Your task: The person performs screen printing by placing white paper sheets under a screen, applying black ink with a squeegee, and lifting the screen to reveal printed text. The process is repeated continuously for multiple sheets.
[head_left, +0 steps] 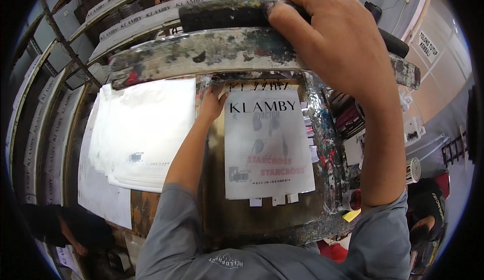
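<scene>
My right hand (pixel 338 43) is raised at the upper right, fingers wrapped over the dark bar on a paint-stained screen-printing frame (pixel 212 53). That frame is lifted on edge and spans the far side of the board. My left hand (pixel 214 103) reaches to the upper left corner of a white translucent bag (pixel 267 149), thumb and fingers apart beside its edge. The bag lies flat on a brown printing board (pixel 212 199), with dark lettering along its top and faint pink lettering lower down. Whether the left fingertips press on the bag is hard to tell.
Left of the board lies a stack of white bags (pixel 146 128). Wooden racks (pixel 70 123) of lettered sheets run along the left and far sides. A person (pixel 426 204) in dark clothes is at the right; another dark-clothed person (pixel 70 229) is at the lower left.
</scene>
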A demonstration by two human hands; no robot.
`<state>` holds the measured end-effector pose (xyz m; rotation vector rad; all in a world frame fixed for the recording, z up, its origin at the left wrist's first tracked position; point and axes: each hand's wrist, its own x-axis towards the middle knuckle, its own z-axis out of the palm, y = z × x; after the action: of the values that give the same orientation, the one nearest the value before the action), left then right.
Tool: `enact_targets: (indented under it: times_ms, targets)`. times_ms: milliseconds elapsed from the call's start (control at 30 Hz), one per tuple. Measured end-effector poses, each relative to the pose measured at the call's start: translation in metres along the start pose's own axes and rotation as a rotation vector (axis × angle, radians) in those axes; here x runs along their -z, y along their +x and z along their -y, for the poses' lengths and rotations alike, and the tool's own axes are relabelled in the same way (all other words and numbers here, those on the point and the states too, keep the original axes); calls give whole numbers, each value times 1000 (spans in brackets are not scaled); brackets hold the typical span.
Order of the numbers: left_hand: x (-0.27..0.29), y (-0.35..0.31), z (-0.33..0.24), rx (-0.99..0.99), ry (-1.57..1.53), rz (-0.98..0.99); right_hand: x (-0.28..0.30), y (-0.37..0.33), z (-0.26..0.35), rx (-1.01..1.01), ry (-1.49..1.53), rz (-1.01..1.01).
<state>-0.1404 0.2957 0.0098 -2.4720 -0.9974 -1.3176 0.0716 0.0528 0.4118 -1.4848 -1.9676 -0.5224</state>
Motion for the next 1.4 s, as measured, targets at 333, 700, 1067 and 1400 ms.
enact_targets:
  times_ms: [333,700,1067,1400]
  targets:
    - [121,-60,18,643,-459,79,21,13,24,-52,-18,106]
    - [420,-351,34,1000,158,-493,-9,-39,17,123,-22,-126]
    - [327,-186,30,84,377,566,-1,-51,30,-8,-49,40]
    - [76,-85,-218,-206,-225,799,-4,-30,-1,42,18,19]
